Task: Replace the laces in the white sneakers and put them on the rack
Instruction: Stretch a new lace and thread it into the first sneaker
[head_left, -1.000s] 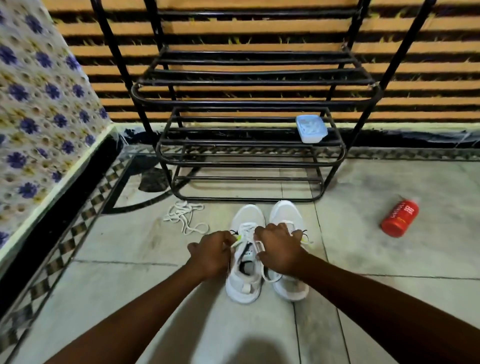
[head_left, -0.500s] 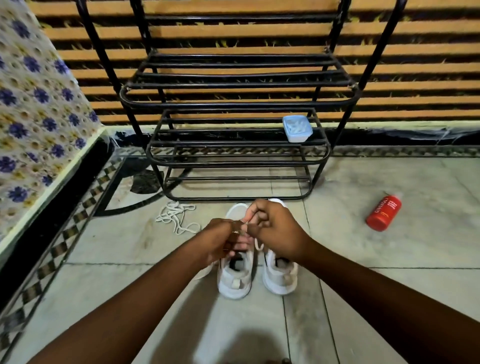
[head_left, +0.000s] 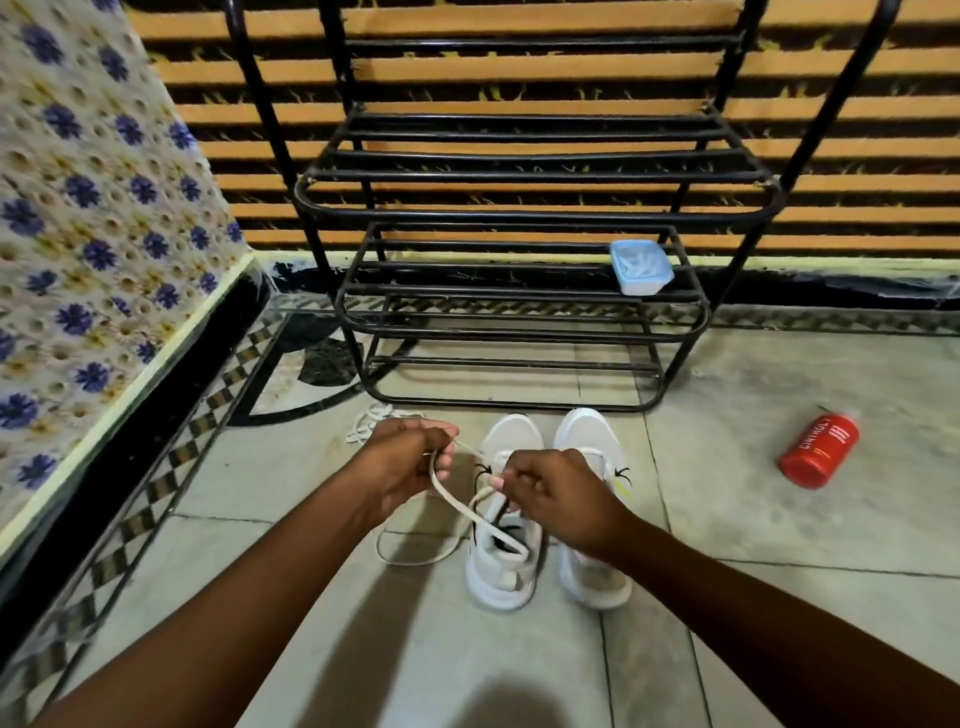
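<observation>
Two white sneakers stand side by side on the floor, toes toward the rack: the left sneaker (head_left: 501, 566) and the right sneaker (head_left: 589, 441). A white lace (head_left: 452, 501) runs from the left sneaker's opening up to both hands and loops onto the tile at the left. My left hand (head_left: 402, 465) pinches one part of the lace, raised left of the shoe. My right hand (head_left: 553, 496) pinches the lace over the left sneaker and hides part of the right one. The black metal rack (head_left: 519, 208) stands just behind the shoes.
A loose bundle of white laces (head_left: 371, 418) lies on the floor behind my left hand. A small blue lidded box (head_left: 641, 267) sits on the rack's lower shelf. A red bottle (head_left: 821, 449) lies on the tiles at the right. A flower-patterned covered edge (head_left: 104, 234) borders the left.
My hands were together over the left sneaker; now they have pulled apart, the left one moving out to the left, and a long loop of lace is drawn out of the shoe.
</observation>
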